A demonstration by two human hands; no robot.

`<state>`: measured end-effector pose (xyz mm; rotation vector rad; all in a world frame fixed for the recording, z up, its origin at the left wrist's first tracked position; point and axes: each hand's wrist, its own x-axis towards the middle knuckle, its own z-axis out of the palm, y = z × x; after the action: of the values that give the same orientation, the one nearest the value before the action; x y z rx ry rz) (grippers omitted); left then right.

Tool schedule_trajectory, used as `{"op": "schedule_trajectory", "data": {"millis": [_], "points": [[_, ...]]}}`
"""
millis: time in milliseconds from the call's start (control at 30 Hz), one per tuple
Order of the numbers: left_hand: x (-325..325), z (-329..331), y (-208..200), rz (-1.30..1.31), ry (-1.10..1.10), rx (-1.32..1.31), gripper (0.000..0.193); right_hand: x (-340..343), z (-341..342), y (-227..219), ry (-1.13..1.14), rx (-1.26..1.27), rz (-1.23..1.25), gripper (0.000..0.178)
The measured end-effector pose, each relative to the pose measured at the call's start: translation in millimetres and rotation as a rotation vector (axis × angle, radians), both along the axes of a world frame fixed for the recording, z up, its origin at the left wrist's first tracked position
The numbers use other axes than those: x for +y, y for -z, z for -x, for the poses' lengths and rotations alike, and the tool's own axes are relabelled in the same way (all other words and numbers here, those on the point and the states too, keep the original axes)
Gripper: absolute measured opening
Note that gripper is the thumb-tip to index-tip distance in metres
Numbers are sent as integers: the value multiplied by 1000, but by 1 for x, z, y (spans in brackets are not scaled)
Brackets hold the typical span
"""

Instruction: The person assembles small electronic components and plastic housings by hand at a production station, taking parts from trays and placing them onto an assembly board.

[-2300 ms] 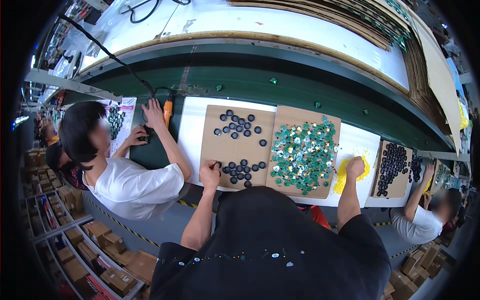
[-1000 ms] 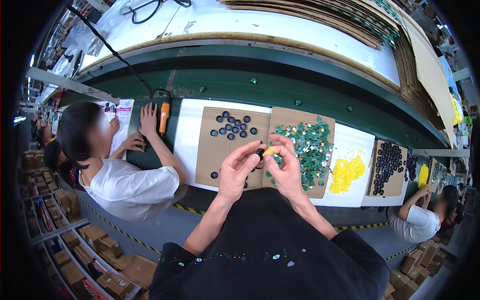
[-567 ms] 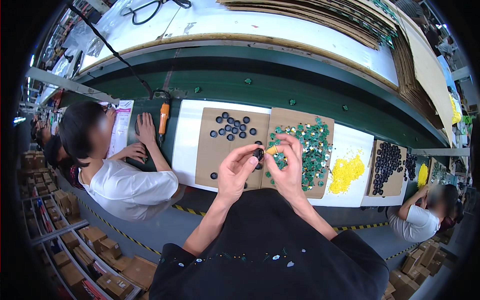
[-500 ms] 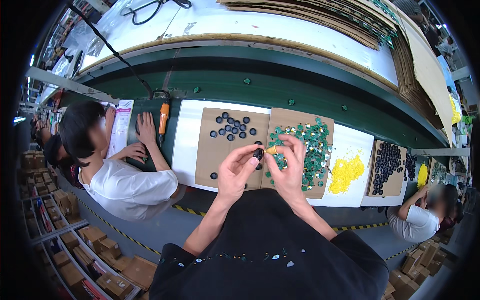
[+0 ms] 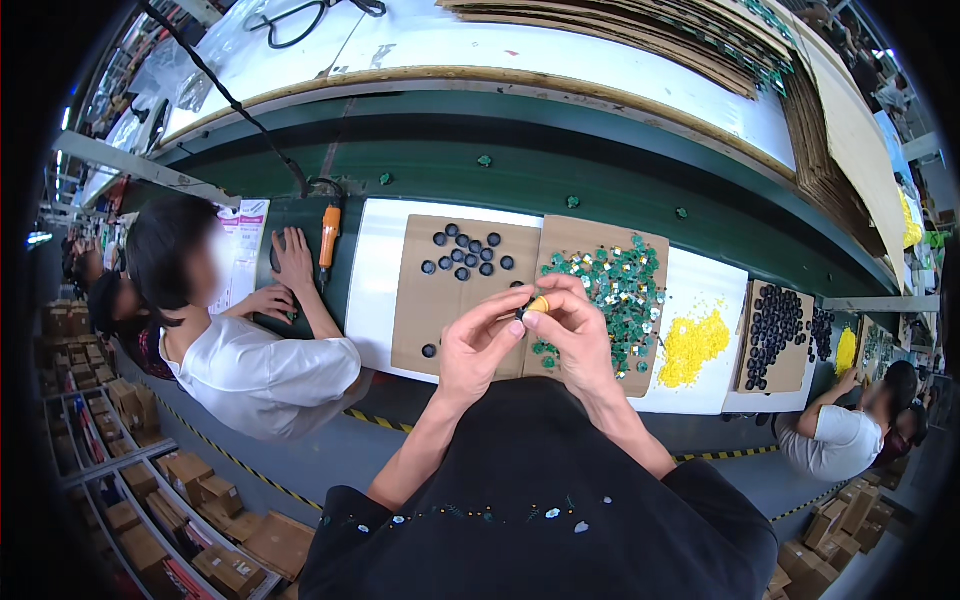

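In front of my chest my left hand pinches a small black round cap, mostly hidden by the fingers. My right hand meets it from the other side, thumb and fingers closed. A yellow cover, resembling a finger cot, shows at the right fingertips; anything else held there is hidden. Beneath lie two cardboard sheets. The left cardboard carries several black caps. Small green circuit boards with white and yellow bits cover the right one.
A heap of small yellow pieces lies right of the boards, before another cardboard of black parts. Beyond runs a green belt bearing scattered green boards. An orange electric screwdriver lies left, near a co-worker. Another person sits far right.
My right hand has closed in on the black cap, and the two hands now meet around it. Green boards on the belt have shifted slightly left.
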<state>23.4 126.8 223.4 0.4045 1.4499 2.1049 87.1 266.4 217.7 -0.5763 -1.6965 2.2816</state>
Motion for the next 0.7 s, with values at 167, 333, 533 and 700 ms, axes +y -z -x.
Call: {"op": "schedule_trajectory", "data": {"millis": [167, 333, 533, 700], "points": [[-2, -1, 2, 4, -7, 56, 32, 1, 0, -1, -24, 51, 171, 2], [-1, -3, -3, 19, 10, -35, 33, 2, -3, 2, -49, 72, 379, 5], [8, -11, 3, -19, -58, -14, 35, -7, -7, 1, 28, 22, 710, 9], [14, -21, 11, 42, -182, 63, 36, -16, -6, 0, 155, 19, 616, 12]]}}
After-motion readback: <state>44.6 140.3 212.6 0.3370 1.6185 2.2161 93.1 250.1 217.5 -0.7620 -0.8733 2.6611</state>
